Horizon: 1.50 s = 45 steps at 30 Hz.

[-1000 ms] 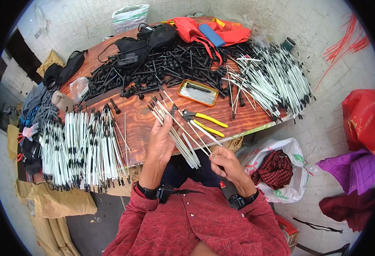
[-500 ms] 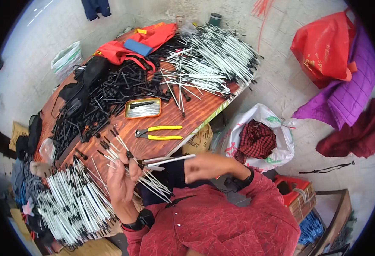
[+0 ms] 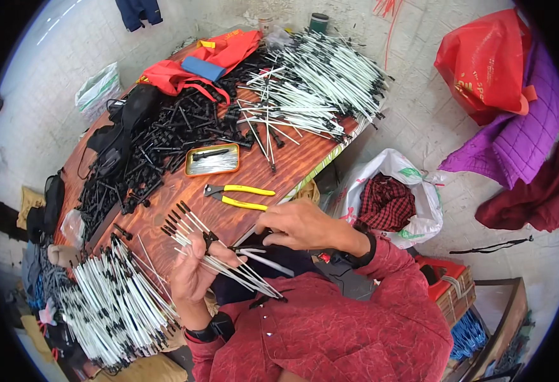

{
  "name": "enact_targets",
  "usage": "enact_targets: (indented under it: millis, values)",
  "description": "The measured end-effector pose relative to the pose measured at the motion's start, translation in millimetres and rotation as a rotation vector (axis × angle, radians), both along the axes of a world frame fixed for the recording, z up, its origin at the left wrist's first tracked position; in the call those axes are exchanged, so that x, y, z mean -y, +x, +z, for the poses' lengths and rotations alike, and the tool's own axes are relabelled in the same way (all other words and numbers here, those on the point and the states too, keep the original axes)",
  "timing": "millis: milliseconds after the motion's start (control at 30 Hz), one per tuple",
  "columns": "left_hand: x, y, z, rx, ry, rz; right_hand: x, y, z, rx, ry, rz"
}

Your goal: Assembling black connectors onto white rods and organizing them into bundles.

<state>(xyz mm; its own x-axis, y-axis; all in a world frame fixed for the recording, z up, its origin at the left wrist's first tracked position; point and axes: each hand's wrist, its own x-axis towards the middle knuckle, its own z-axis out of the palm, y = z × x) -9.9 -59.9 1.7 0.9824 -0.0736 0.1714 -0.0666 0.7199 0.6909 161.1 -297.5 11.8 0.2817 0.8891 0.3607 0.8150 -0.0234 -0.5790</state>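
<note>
My left hand (image 3: 193,275) is closed round a bundle of thin white rods (image 3: 249,277) with black tips, gathered at a black joint piece. The rods slant across my lap, tips pointing up and left over the table edge. Right of the bundle, my right hand (image 3: 305,225) has its fingers curled and pressed together beside a thin black strip and the black ends of thicker white rods (image 3: 265,261). Whatever sits between those fingertips is hidden. Just beyond, yellow-handled nippers (image 3: 249,190) lie on the wooden table (image 3: 279,167).
An orange-rimmed tin (image 3: 213,172) holds thin metal pins. Behind it spreads a heap of black plastic parts (image 3: 171,124). White rods are piled at the far right (image 3: 330,76) and near left (image 3: 111,305). A white plastic bag (image 3: 427,219) with checked cloth stands right.
My right hand has moved up and slightly left, its fingers now curled by the black strip. The bundle in my left hand has shifted slightly right, its black tips more fanned out.
</note>
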Motion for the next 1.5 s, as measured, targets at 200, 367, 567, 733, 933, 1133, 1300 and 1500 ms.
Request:
enact_targets:
  millis: [200, 367, 567, 733, 933, 1133, 1300, 1500]
  values:
    - [-4, -3, 4, -0.032, 0.12, 0.006, -14, 34, -53, 0.066, 0.103, -0.281]
    - [-5, -15, -10, -0.196, 0.236, -0.115, -32, 88, -59, 0.215, -0.05, -0.711]
    - [-9, -24, -13, -0.221, 0.345, 0.034, -19, 131, -33, -1.092, 0.14, -0.504]
    - [-3, -15, -22, -0.32, 0.183, 0.177, 16, 141, -24, -1.694, 0.305, 0.1]
    - [-8, -8, -23, -0.245, -0.147, 0.223, 27, 151, -23, -1.035, 0.133, -0.566]
    - [-3, -4, -20, -0.281, -0.198, 0.273, 35, 156, -38, -1.572, 0.408, -0.038]
    - [-8, 3, -22, -0.23, -0.187, 0.251, 29, 160, -18, -1.756, 0.256, 0.221]
    - [-6, 2, -26, -0.264, -0.175, 0.313, 2, 148, -8, -1.571, -0.022, 0.288]
